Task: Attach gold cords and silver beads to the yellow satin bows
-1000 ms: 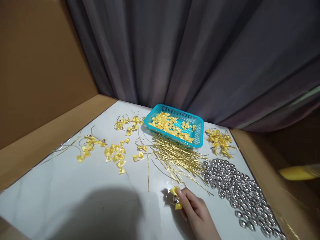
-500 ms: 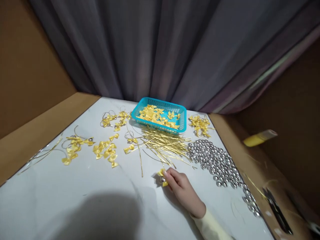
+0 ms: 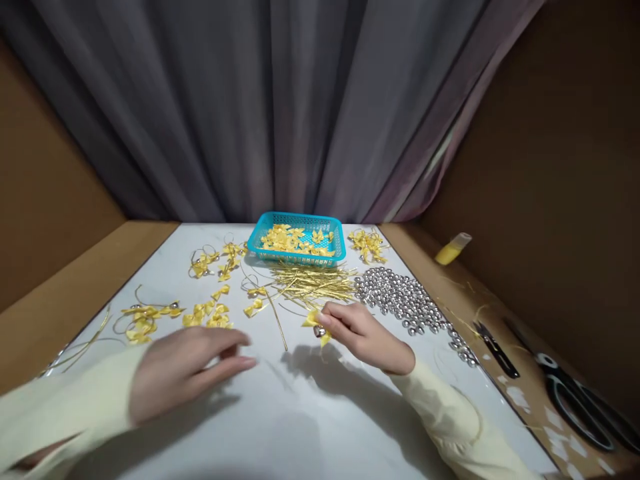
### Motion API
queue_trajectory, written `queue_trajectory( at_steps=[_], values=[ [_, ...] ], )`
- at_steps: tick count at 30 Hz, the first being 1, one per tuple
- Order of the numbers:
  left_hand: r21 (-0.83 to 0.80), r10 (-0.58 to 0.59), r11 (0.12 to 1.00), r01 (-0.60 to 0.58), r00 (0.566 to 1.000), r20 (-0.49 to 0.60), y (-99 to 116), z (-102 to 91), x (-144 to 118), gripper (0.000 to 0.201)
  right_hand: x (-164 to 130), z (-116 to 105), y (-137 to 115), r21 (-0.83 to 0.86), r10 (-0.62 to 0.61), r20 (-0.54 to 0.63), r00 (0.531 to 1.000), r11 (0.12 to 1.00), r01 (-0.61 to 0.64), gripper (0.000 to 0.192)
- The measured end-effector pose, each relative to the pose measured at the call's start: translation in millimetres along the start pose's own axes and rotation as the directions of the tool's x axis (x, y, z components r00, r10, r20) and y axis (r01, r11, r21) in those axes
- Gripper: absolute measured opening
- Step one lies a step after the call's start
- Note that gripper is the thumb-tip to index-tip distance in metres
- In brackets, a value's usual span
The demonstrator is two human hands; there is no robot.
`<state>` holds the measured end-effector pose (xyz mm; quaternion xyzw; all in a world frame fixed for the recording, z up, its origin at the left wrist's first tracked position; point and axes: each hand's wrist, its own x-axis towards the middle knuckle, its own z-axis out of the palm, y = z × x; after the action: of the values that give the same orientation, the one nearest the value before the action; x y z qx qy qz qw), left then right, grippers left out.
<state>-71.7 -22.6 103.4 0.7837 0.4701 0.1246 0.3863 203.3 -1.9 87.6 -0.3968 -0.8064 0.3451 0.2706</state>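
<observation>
My right hand [image 3: 357, 333] pinches a yellow ribbon bow [image 3: 315, 319] with a silver bell [image 3: 319, 331] on it, held above the white tabletop [image 3: 280, 413]. My left hand [image 3: 193, 367] reaches in from the left, thumb and fingers apart, with nothing between them. Just behind it lie loose yellow bows [image 3: 210, 313]. Gold twist ties [image 3: 315, 281] form a pile beyond my right hand, and a single tie [image 3: 278, 323] lies between the hands. Many silver bells [image 3: 400, 297] are spread to the right.
A blue basket [image 3: 297, 259] of yellow bows stands at the back. Bows with cords lie in clusters at left [image 3: 143, 320] and back right [image 3: 367, 245]. On the brown right-hand ledge are black scissors [image 3: 575, 400], small snips [image 3: 497, 352] and a yellow-filled tube [image 3: 453, 249].
My left hand has come into view from the left. My right hand has lifted the bow and bell off the tabletop. The camera view has shifted, bringing the scissors into sight.
</observation>
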Motion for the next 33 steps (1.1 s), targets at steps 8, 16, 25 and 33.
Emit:
queue_trajectory(
  at_steps=[8,16,25,33],
  values=[
    [-0.598,0.121,0.801,-0.023,0.985,0.124,41.8,32.7,85.5,0.037,22.1,-13.9,-20.0,-0.169,-0.118,-0.036,0.992,0.979,0.111,0.034],
    [-0.646,0.154,0.762,-0.042,0.981,0.118,26.7,26.4,98.9,0.031,34.5,-13.7,2.7,0.151,0.025,0.120,0.992,0.988,-0.043,0.039],
    [-0.654,0.132,0.757,0.001,0.979,0.154,21.9,28.8,104.8,0.025,37.0,-8.8,10.8,0.290,0.089,0.114,0.990,0.950,-0.119,0.042],
    [-0.658,0.171,0.753,0.008,0.963,0.208,22.3,26.8,103.5,0.021,36.7,-10.8,6.7,0.099,0.071,0.138,0.988,0.992,-0.085,0.037]
  ],
)
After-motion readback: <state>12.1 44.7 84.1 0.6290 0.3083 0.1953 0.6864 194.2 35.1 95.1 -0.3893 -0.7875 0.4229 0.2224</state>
